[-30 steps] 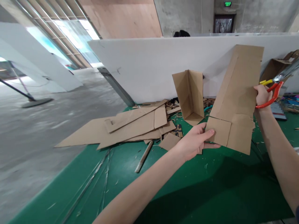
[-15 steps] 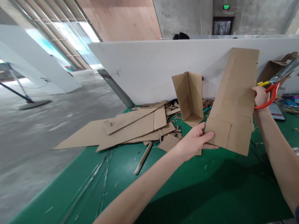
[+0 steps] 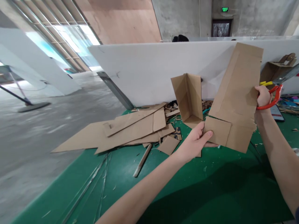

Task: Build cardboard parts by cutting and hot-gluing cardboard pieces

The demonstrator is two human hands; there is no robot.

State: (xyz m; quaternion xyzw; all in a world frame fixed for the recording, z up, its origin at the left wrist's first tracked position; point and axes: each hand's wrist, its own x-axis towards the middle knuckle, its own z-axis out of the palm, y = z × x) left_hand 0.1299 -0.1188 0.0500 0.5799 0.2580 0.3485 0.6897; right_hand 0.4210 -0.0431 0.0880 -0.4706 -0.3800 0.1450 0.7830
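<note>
My left hand (image 3: 195,141) pinches the lower left corner of a long brown cardboard piece (image 3: 235,96), held upright above the green table (image 3: 177,193). My right hand (image 3: 263,95) is closed through the red handles of a pair of scissors (image 3: 274,91); it also touches the cardboard's right edge. The scissor blades point up and to the right, away from the cardboard. A cut line runs across the lower part of the piece.
A folded cardboard corner piece (image 3: 188,96) stands against the white partition (image 3: 149,71). Flat cardboard offcuts (image 3: 126,129) lie on the table's left edge, with a wooden strip (image 3: 142,160) beside them. More cardboard (image 3: 279,67) and clutter sit at the far right. Scraps litter the mat.
The cardboard piece has tilted and risen slightly in both hands. My right hand with the scissors has moved up a little. The view has shifted slightly.
</note>
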